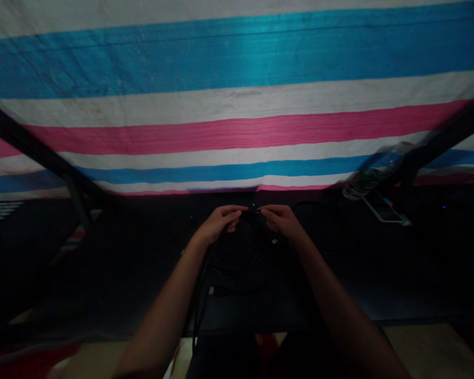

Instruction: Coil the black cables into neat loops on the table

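Note:
A coil of black cable (237, 260) lies on the dark table in front of me, its lower loops lost in shadow. My left hand (223, 221) is above the coil's far side, thumb and forefinger pinched together. Facing it, my right hand (277, 218) makes the same kind of pinch, a small gap away. A thin black strand (253, 210) spans the fingertips; whether it is cable or a tie is too dark to tell. One pale metal plug (275, 241) shows below my right hand, and another plug (211, 290) near the coil's front. Some cable hangs over the table edge beside my left forearm.
A clear plastic bottle (375, 173) leans at the back right, beside a light-framed flat object (387, 211). Behind the dark table (118, 273) hangs a striped sheet (237, 131). Dark slanting bars (35, 145) stand at both sides. A pale keyboard-like grid (2, 210) shows far left.

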### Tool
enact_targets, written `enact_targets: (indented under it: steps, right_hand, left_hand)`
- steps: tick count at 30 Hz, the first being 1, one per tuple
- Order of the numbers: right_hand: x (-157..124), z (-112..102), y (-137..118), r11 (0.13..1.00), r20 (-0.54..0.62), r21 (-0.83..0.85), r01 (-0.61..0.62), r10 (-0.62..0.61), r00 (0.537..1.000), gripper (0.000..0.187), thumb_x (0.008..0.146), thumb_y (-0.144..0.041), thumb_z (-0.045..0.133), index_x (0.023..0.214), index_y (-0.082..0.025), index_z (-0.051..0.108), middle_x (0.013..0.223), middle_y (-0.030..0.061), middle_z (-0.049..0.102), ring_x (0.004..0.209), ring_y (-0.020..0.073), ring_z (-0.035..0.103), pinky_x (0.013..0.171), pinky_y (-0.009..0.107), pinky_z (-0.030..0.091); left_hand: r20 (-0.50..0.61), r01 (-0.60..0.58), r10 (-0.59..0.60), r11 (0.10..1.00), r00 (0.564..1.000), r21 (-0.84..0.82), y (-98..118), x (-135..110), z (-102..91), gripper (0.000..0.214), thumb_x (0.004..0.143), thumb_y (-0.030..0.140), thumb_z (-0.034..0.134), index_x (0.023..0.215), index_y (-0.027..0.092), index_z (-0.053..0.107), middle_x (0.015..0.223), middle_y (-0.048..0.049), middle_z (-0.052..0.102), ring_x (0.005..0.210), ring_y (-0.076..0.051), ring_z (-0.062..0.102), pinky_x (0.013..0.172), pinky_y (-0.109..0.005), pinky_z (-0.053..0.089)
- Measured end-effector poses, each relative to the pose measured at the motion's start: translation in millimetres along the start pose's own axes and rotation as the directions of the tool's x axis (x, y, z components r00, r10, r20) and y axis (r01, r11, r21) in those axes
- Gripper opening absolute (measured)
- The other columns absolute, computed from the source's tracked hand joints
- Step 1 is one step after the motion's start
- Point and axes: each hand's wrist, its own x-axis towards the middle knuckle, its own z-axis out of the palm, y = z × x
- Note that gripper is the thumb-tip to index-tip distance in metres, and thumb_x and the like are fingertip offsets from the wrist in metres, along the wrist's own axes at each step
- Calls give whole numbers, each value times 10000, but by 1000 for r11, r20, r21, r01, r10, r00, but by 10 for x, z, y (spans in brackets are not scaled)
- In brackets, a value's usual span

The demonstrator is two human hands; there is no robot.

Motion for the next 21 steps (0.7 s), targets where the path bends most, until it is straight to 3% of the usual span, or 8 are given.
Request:
enact_targets:
  steps: [3, 7, 10, 14, 16, 18, 21]
  right_hand:
    - [36, -82, -10, 987, -115, 155, 51, -33, 993, 293, 782, -439, 750, 870, -160, 754, 446, -104, 337, 373, 44, 256, 394, 226, 202]
    - [79, -239, -41, 958, -274, 248, 144, -73, 959, 239, 789, -390, 752, 835, -155, 739, 469, -114, 298, 378, 28, 192, 390, 228, 184]
    - [108, -298, -41, 941, -395, 256, 223, -109, 912, 233, 790, -395, 743, 822, -166, 712, 502, -115, 281, 384, 27, 174, 388, 232, 181]
    - [130, -300, -31, 946, -496, 201, 256, -127, 859, 231, 823, -402, 705, 746, -197, 631, 522, -103, 276, 399, 41, 194, 398, 245, 207]
    - [134, -313, -31, 946, -537, 176, 272, -139, 832, 280, 833, -394, 693, 673, -214, 550, 525, -99, 266, 406, 46, 204, 407, 252, 220]
    - [134, -343, -35, 939, -570, 169, 300, -155, 807, 348, 833, -384, 696, 626, -223, 468, 525, -98, 259, 406, 45, 207, 412, 254, 222]
    - [127, -380, -45, 940, -532, 197, 277, -135, 836, 334, 847, -388, 684, 650, -221, 473, 527, -105, 251, 393, 40, 181, 407, 250, 202]
  left_hand:
    - [176, 49, -48, 999, 983, -5, 63, -60, -37, 517, 760, 219, 785, 1259, 189, 655, 685, 26, 562, 532, -83, 478, 507, -225, 340]
    - [428, 124, -203, 971, 881, 205, 114, -118, -112, 330, 735, 190, 775, 1053, 129, 708, 704, -12, 645, 590, -96, 570, 544, -206, 409]
    - [482, 161, -261, 957, 836, 240, 117, -139, -152, 201, 745, 212, 761, 901, 126, 668, 720, -42, 700, 639, -119, 639, 561, -200, 461]
    - [531, 241, -251, 966, 809, 89, 125, -182, -175, 211, 829, 271, 712, 931, 161, 563, 618, -12, 643, 688, -200, 717, 642, -293, 570]
    - [545, 294, -261, 955, 797, 28, 148, -210, -180, 214, 883, 314, 663, 985, 181, 531, 559, 46, 552, 547, -170, 659, 620, -337, 595]
    - [547, 355, -305, 935, 780, 15, 175, -229, -180, 214, 921, 342, 615, 1040, 192, 521, 553, 86, 469, 397, -91, 480, 514, -301, 572]
    - [503, 415, -350, 910, 790, -19, 205, -218, -179, 192, 948, 360, 581, 1041, 197, 537, 563, 103, 371, 371, -36, 261, 356, -154, 389]
